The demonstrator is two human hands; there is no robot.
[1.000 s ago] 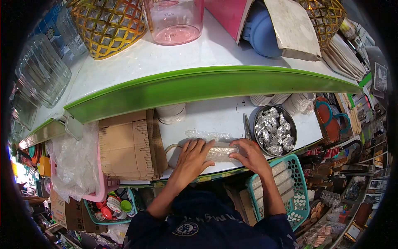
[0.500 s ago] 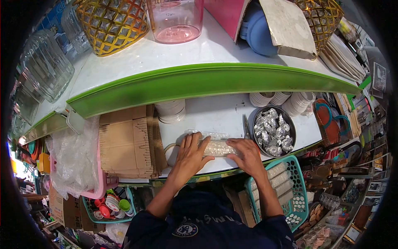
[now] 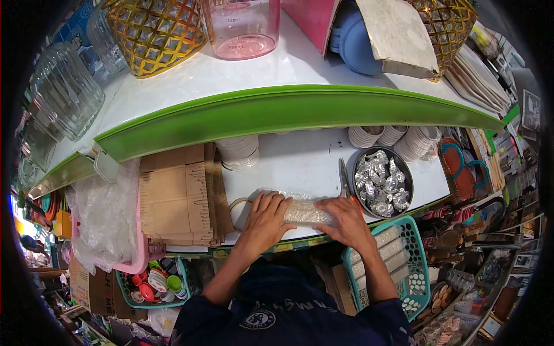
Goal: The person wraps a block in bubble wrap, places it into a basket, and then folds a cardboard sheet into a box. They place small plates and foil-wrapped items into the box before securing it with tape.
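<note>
A bubble-wrapped roll (image 3: 309,212) lies along the front of the white lower shelf (image 3: 300,155); what is inside cannot be made out. My left hand (image 3: 266,216) grips its left end, fingers curled over the top. Around its right end is my right hand (image 3: 343,218), thumb on the near side. Left of my left hand, a tape roll (image 3: 232,209) is partly hidden. Scissors (image 3: 344,173) lie just beyond my right hand, beside a dark round pan (image 3: 410,190) of crinkled silver foil-like pieces.
Flattened cardboard (image 3: 173,202) is stacked on the left, near a pink basket (image 3: 142,248) of plastic wrap. A teal basket (image 3: 426,277) at front right holds similar wrapped rolls. White bowls (image 3: 238,153) stand behind. A green-edged upper shelf (image 3: 300,112) overhangs.
The loose flap of bubble wrap behind the roll is now wound closer around it. My hands stay at both ends, with fingers curled further over it.
</note>
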